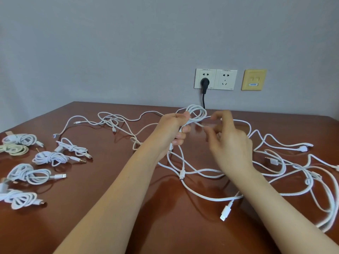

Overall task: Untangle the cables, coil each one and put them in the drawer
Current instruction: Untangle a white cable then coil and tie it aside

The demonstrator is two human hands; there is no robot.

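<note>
I can read nothing here: the small print on the white wall sockets (pixel 226 77) and the blue label (pixel 253 84) on the yellow wall plate (pixel 254 75) is too blurred.

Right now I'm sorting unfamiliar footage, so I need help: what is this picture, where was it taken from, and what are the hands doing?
There is no machine here: a person works with bare hands, and the single picture comes from a camera worn on their head, looking forward and down. The left hand grips a half-wound white cable; the right hand pinches its loose strand, apparently winding it. On the brown table, finished bundles lie at the left, and a tangle of white cables sprawls across the middle and right. On the wall behind are sockets, one with a black plug. No drawer is in view.
</note>
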